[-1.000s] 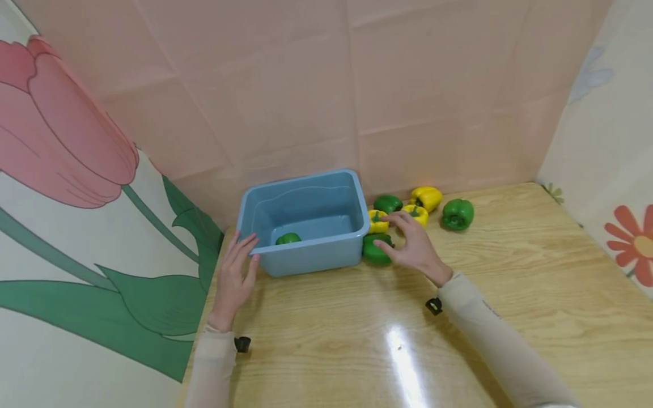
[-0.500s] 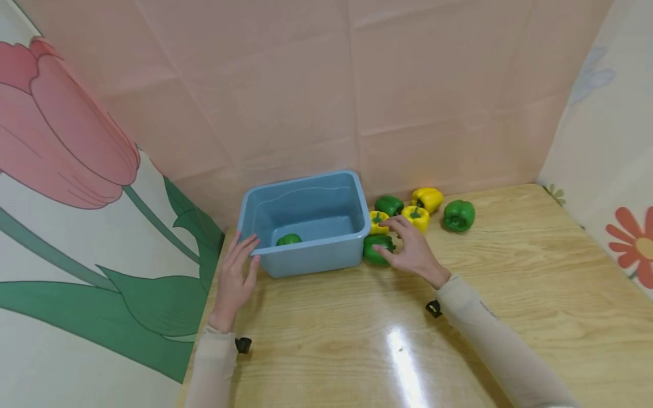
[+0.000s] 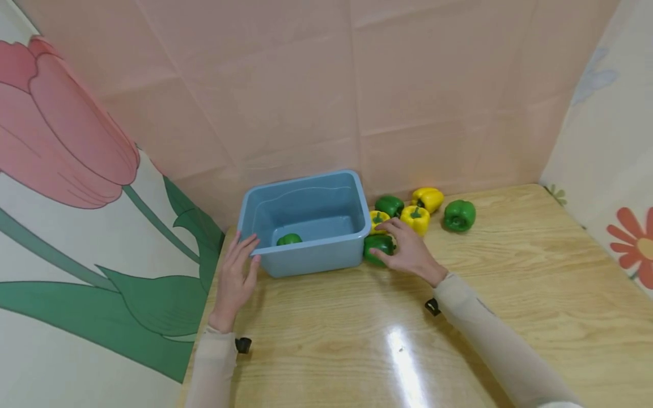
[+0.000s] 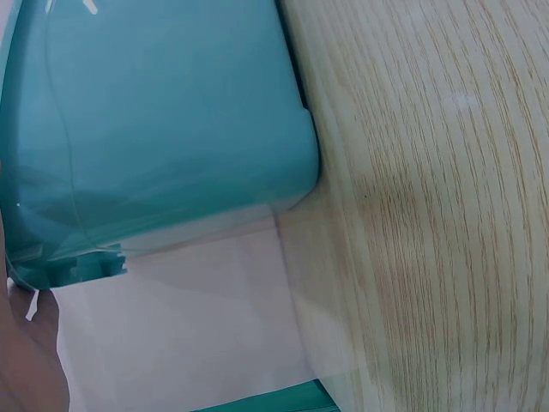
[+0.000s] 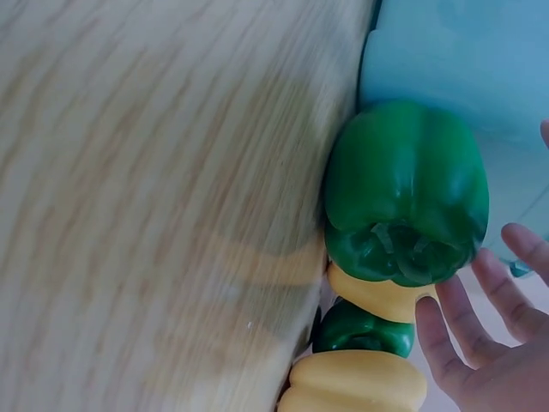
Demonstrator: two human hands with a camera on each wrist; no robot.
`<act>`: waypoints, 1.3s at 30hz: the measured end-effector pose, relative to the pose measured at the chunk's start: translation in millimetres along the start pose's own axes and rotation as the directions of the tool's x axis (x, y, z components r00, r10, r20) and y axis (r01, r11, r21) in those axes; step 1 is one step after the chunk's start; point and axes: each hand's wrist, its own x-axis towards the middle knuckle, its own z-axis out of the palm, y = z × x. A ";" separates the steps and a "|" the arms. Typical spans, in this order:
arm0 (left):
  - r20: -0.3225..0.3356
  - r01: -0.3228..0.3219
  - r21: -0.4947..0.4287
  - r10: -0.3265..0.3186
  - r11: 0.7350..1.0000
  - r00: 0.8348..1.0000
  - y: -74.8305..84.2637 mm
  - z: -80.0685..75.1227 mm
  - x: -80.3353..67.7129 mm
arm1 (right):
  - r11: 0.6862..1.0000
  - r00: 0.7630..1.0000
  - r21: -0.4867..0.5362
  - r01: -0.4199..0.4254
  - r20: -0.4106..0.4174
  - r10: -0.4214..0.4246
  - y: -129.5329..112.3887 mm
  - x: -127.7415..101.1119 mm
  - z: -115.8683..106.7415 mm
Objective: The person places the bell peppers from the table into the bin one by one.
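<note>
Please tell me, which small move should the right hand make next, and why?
Probably the right hand should close its fingers gently around the front green bell pepper beside the blue plastic bin. They are spread near this pepper without curling round it; another green bell pepper lies inside the bin, and the left hand rests on the bin's rim, perhaps steadying it.

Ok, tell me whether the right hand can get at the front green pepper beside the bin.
Probably yes: the right hand is close to the front green pepper, with nothing on top.
</note>
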 end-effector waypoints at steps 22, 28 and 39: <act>-0.003 0.001 0.006 -0.001 1.000 1.000 -0.3 0.1 0.4 | 0.992 0.993 -0.125 0.022 0.118 -0.008 -0.1 1.5 11.5; -0.006 0.003 0.004 -0.003 1.000 1.000 -1.4 -0.1 -0.6 | 0.988 0.991 -0.153 0.029 0.135 -0.008 -1.4 2.4 14.1; -0.004 0.005 0.013 -0.005 1.000 1.000 1.3 -1.0 0.1 | 0.982 0.987 -0.186 0.029 0.162 0.002 -2.7 0.4 18.0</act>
